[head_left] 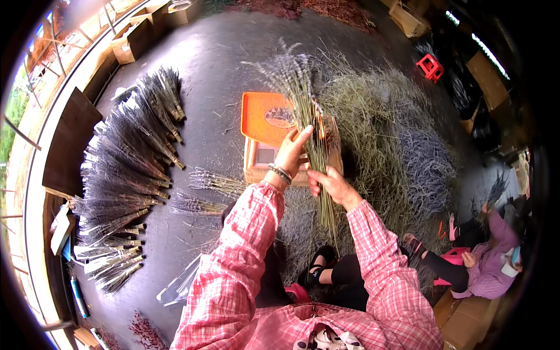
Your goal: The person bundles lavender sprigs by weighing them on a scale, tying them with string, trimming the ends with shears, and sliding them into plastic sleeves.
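Observation:
My left hand [294,149] grips a long bunch of dried lavender [309,105], held upright with its flower heads at the top. My right hand [332,186] has its fingers curled at the lower stems of the same bunch. Behind the bunch is a kitchen-type scale with an orange tray [254,111] and a display [265,156], set on a crate [254,178]. Two smaller lavender bundles [213,181] lie left of the crate. A large loose heap of dried stems [373,128] spreads to the right, with purplish flower heads [423,163] at its edge.
Many wrapped lavender bundles [122,175] lie in a curved row at left, near boxes [131,44] and clear sleeves [178,283]. A red stool [430,68] stands back right. A seated co-worker [484,265] at lower right holds stems. Red dried flowers [146,329] lie lower left.

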